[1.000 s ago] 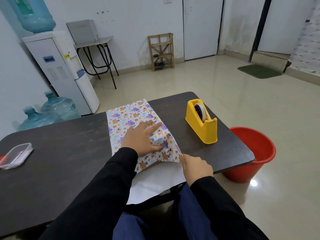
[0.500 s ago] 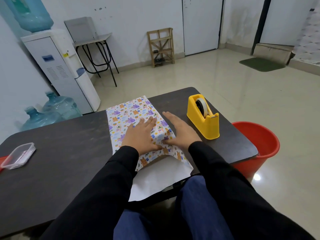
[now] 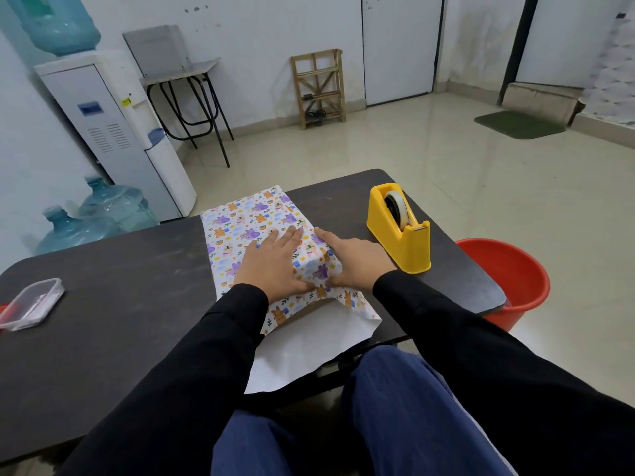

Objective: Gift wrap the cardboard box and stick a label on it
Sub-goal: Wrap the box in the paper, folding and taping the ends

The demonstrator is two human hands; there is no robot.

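Pressing left hand (image 3: 271,266) and right hand (image 3: 357,261) flat, fingers straight, gripping nothing, on paper (image 3: 247,221) covering the box on the table (image 3: 137,286). Reach for the tape dispenser (image 3: 400,231) and that loose fold probably springs open.

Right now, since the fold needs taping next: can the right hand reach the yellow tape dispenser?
Probably yes. The right hand lies flat on the wrapping paper, and the tape dispenser stands just to its right on the table with nothing between them. The left hand also presses the paper.
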